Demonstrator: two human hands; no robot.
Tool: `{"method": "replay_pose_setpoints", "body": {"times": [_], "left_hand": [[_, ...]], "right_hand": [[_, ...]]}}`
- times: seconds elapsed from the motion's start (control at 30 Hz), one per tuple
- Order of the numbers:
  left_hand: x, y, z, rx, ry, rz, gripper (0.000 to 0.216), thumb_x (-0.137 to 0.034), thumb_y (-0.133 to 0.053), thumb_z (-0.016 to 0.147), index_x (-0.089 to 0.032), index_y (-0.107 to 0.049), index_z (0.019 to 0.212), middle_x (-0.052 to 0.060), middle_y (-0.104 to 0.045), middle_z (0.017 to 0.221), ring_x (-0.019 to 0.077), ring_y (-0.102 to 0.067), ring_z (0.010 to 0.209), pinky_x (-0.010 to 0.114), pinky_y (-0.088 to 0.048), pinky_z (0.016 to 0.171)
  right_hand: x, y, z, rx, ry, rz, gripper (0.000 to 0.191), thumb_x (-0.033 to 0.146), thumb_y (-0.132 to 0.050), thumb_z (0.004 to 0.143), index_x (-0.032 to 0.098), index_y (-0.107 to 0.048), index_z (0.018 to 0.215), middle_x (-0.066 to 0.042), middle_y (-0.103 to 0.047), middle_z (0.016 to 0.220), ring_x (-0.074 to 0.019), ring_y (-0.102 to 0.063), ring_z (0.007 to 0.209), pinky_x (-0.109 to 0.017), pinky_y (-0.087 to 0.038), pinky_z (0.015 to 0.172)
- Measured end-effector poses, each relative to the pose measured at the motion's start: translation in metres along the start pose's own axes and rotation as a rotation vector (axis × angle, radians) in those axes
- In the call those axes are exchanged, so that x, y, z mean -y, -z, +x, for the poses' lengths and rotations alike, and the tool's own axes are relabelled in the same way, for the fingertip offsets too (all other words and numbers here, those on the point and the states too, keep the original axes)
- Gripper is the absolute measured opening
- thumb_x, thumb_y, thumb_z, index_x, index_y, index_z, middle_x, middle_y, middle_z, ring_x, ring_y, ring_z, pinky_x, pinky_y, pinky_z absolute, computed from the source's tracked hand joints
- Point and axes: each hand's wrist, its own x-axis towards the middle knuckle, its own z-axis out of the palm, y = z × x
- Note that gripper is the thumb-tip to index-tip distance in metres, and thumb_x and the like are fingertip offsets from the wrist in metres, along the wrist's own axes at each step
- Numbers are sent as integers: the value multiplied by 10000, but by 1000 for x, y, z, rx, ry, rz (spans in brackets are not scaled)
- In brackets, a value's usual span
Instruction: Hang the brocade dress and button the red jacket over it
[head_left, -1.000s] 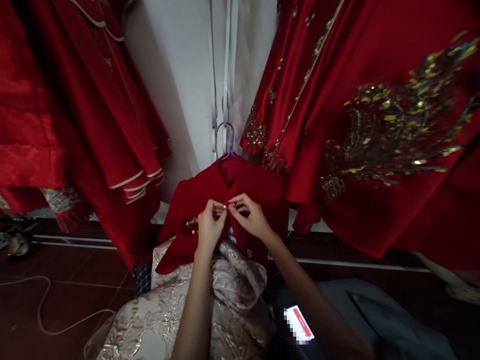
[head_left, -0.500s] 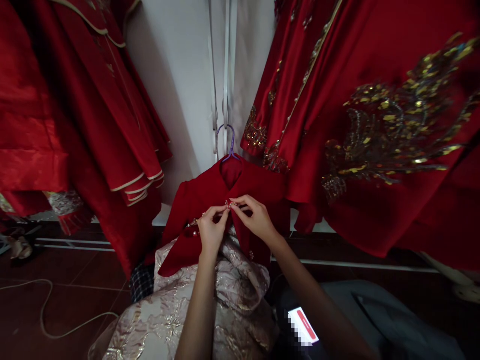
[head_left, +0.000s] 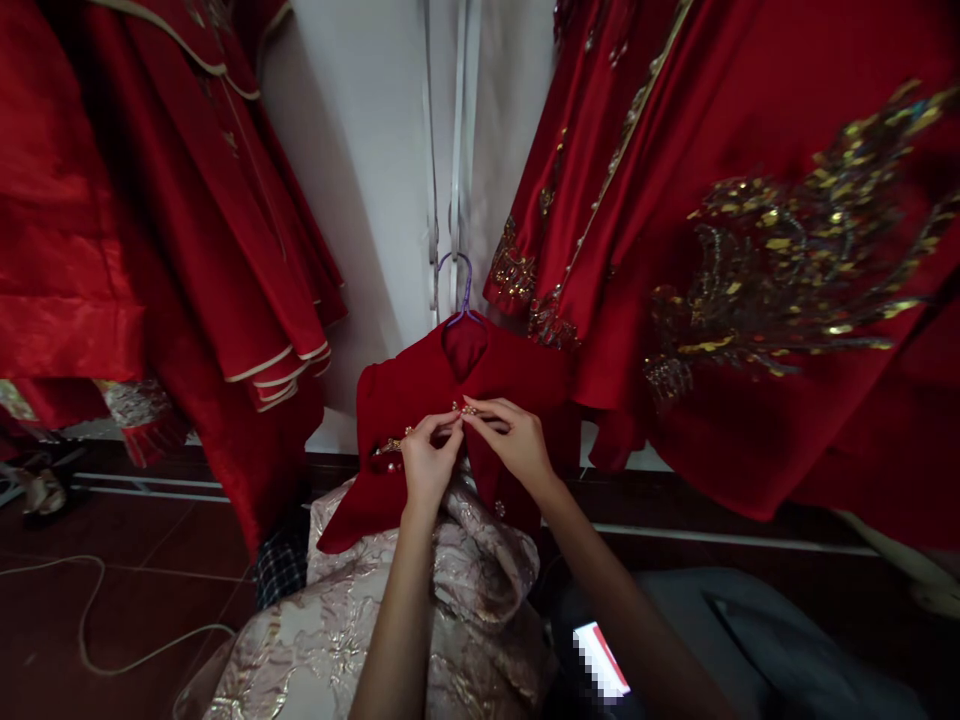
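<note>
A small red jacket (head_left: 409, 385) hangs on a purple hanger (head_left: 459, 290) against the white wall. My left hand (head_left: 426, 462) and my right hand (head_left: 516, 442) meet at the jacket's front, just below the collar. Both pinch the front edges at a small beaded fastening (head_left: 461, 409). Below the jacket spreads a pale pink and gold brocade skirt (head_left: 360, 630), which my left forearm crosses.
Long red garments (head_left: 150, 230) hang at the left. A red gown with gold sequin embroidery (head_left: 787, 260) hangs at the right. A white cord (head_left: 90, 620) lies on the dark red floor. A phone (head_left: 600, 660) rests on grey cloth at lower right.
My hands have stayed at the fastening, with the fingers shifting slightly. The view has drifted a little.
</note>
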Motion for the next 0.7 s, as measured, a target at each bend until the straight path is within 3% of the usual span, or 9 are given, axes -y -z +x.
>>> {"method": "replay_pose_setpoints", "body": {"times": [0.3, 0.7], "left_hand": [[-9, 8, 1, 48, -178, 286, 161, -242, -548, 810, -224, -684, 896, 44, -698, 915, 166, -653, 836, 301, -510, 784], [-9, 10, 9, 65, -272, 489, 197, -175, -540, 809, -203, -698, 922, 61, -707, 944, 176, -666, 864, 305, -522, 821]], "right_hand": [[-2, -5, -1, 2, 3, -15, 312, 307, -598, 787, 246, -651, 1089, -49, -641, 974, -149, -650, 808, -305, -596, 719], [-11, -13, 5, -3, 41, -42, 344, 317, -579, 794, 213, -635, 1116, -67, -643, 981, -154, -646, 820, -299, -604, 704]]}}
